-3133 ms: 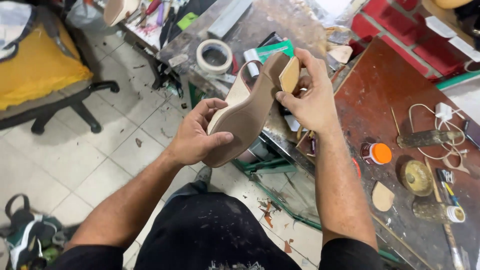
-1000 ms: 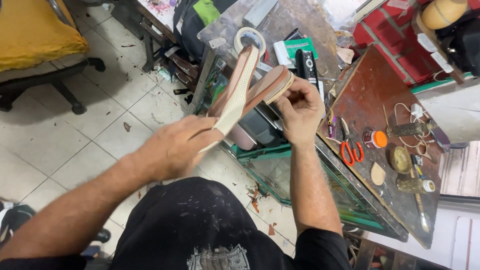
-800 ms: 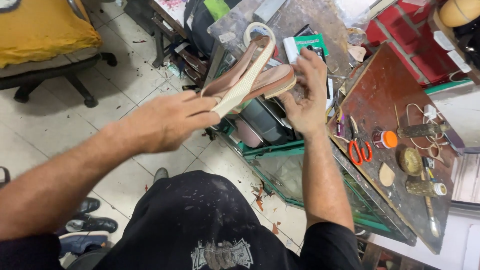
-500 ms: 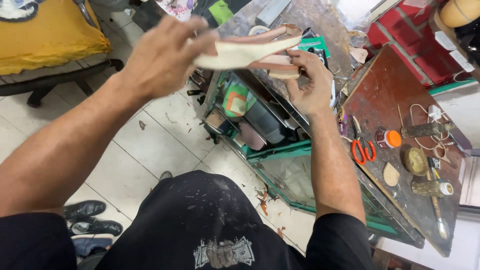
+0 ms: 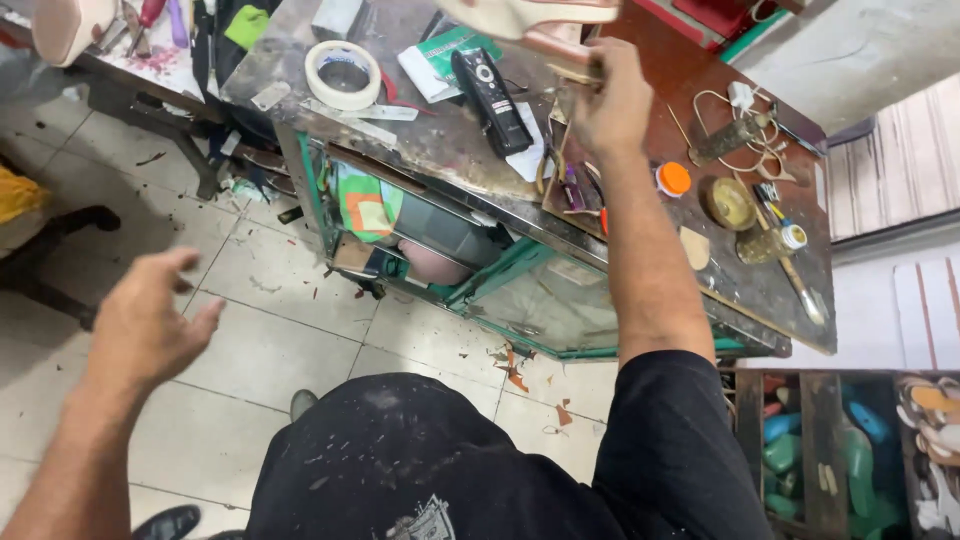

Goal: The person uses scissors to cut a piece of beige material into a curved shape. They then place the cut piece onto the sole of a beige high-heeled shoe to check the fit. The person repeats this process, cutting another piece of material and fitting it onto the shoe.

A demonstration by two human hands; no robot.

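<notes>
The right hand (image 5: 612,100) is raised at about 12 o'clock in the view, fingers closed around a tan shoe sole (image 5: 530,18) with a pinkish layer under it, held above the far edge of the tabletop (image 5: 440,150). Much of the piece runs off the top of the picture, so its full shape is probably a heeled sole, though I can't be sure. The left hand (image 5: 145,325) hangs empty at 9 o'clock over the tiled floor (image 5: 290,330), fingers spread and loosely curled, touching nothing.

The sole looks light, going by how one hand carries it at arm's reach, and fairly stiff: it juts out sideways from the grip without drooping. Its smooth pale face may be a bit slick (a glued or finished surface could also mark easily), so the thicker end where the fingers now wrap it seems the sound place to hold, pinching across the edges instead of pressing the broad face.

Below the right hand lie a black remote control (image 5: 488,88), a roll of tape (image 5: 343,74) at 11 o'clock and an orange-lidded jar (image 5: 674,178) at 2 o'clock.
</notes>
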